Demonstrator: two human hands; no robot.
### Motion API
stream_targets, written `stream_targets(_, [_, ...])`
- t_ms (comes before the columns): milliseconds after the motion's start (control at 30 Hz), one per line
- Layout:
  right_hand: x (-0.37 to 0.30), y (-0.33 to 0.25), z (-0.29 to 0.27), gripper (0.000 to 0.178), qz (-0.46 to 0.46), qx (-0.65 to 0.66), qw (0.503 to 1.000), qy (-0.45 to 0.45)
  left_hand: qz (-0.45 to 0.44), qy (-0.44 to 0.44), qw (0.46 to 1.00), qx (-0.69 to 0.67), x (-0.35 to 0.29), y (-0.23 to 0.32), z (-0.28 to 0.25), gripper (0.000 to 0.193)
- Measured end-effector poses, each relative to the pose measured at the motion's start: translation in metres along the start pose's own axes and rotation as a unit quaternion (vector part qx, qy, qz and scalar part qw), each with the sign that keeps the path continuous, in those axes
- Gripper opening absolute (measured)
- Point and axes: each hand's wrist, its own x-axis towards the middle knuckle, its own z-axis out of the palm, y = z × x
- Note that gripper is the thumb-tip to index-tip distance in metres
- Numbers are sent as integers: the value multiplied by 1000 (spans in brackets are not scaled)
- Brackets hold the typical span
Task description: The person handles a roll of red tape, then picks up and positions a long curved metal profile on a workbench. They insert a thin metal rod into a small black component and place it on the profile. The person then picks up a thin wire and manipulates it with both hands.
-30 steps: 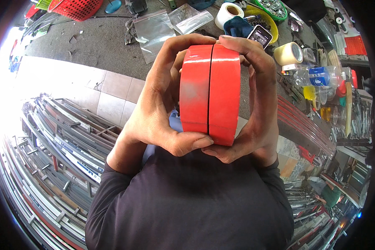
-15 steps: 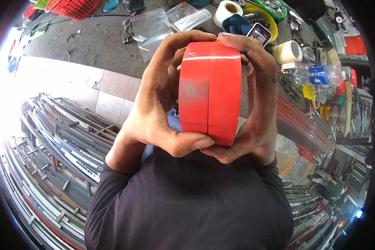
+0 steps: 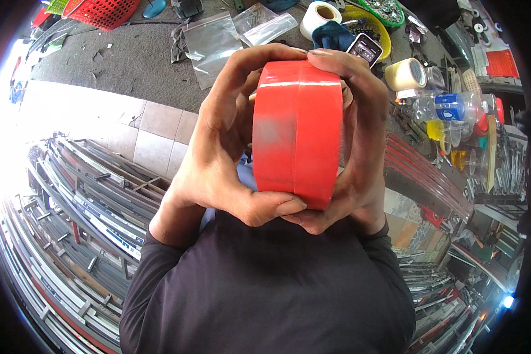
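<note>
A wide, glossy red roll of tape [image 3: 318,130] is held up in front of my chest, its outer face toward me. A thin line runs down its middle, and a greyish smudge marks its left half. My left hand [image 3: 218,141] is curled around the left side, fingertips on the top edge and thumb pressed at the bottom. Around the right side, my right hand [image 3: 366,130] grips the same way, with its thumb meeting the left thumb below. The roll's far side is hidden.
Beyond my hands, clear plastic bags [image 3: 212,47], a white roll [image 3: 320,20], a phone [image 3: 364,49] and a yellow basin [image 3: 383,38] lie on a grey surface. A plastic bottle [image 3: 454,108] and a cream tape roll [image 3: 405,75] sit right. Metal bars [image 3: 82,206] fill racks at left.
The roll has turned very slightly and sits a touch lower in my hands. Both hands keep their grip, and the right one has shifted a little left.
</note>
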Motion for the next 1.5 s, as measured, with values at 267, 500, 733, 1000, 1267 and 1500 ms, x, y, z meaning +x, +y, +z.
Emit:
stream_targets(267, [-11, 6, -2, 145, 54, 37, 998, 19, -57, 10, 998, 15, 0, 6, 10, 131])
stream_targets(500, [-1, 14, 3, 142, 96, 125, 985, 74, -141, 94, 983, -74, 5, 7, 21, 124])
stream_targets(733, [27, -1, -7, 98, -130, -142, 967, 169, -76, 289, 939, -173, 6, 7, 28, 125])
stream_targets(1000, [32, 4, -11, 72, -74, -85, 971, 210, -1, 287, 947, -144, 10, 6, 21, 124])
stream_targets(1267, [34, 6, 0, 79, -50, 51, 994, 87, 73, 357, 931, 30, 5, -11, -31, 79])
stream_targets(1500, [-13, 121, -25, 53, 184, -59, 900, 390, 108, 386, 914, 65, -4, -21, -68, 67])
